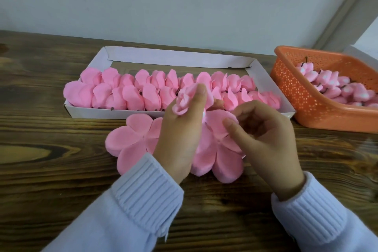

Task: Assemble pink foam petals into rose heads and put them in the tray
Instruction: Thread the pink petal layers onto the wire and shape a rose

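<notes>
Hands are working at frame centre, the left hand (180,133) gripping a part-built rose head (183,101) while the right hand (266,137) is pinching a flat petal layer (227,161) lying on the surface (61,170) below the tray (92,111), which probably needs wrapping around the bud next.

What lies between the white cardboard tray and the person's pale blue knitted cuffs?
Head view: flat pink foam petal sheets, partly hidden by the right hand and the left hand, which holds a rolled pink bud.
</notes>
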`<action>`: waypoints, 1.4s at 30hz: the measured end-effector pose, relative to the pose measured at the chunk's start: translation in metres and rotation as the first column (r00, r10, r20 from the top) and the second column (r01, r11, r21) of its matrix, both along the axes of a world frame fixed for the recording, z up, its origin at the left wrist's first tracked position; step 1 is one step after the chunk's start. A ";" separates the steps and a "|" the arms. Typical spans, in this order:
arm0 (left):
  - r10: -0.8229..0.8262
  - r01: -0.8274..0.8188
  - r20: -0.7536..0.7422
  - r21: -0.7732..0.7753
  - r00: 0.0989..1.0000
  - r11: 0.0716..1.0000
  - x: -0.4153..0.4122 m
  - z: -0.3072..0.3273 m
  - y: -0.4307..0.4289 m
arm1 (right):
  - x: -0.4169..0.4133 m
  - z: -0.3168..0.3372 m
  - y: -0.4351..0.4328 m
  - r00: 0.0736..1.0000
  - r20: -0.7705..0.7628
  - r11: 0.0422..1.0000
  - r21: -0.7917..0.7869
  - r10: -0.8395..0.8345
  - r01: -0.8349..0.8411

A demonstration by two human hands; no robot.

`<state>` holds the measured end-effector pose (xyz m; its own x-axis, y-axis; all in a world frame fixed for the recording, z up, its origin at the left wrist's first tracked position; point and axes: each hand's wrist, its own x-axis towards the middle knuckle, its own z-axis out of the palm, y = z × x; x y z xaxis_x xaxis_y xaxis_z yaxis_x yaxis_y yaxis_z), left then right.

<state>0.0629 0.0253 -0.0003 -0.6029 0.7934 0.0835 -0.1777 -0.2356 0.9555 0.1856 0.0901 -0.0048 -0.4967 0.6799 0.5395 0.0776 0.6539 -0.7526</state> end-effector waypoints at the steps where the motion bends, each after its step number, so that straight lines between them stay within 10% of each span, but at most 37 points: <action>1: 0.012 -0.013 -0.039 -0.010 0.999 1.000 0.000 -0.002 0.000 | 0.000 0.000 -0.002 1.000 -0.017 0.999 0.052 -0.014 0.015; 11: -0.087 0.102 -0.370 0.022 0.925 0.995 0.004 -0.009 -0.001 | 0.000 0.004 -0.007 0.979 -0.185 0.994 0.052 -0.089 0.100; 22: -0.345 0.313 0.225 0.168 0.911 0.935 0.000 -0.001 0.003 | -0.005 0.002 -0.007 0.963 -0.251 0.952 -0.257 0.100 -0.166; 42: -0.289 0.291 -0.041 0.176 0.957 0.940 0.010 0.001 -0.002 | -0.009 -0.005 -0.007 0.864 -0.459 0.709 -0.538 0.207 -0.456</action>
<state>0.0729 0.0230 0.0006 -0.3466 0.9049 0.2470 -0.2504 -0.3430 0.9054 0.1768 0.0831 -0.0097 -0.6236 0.7429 0.2435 -0.3923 -0.0280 -0.9194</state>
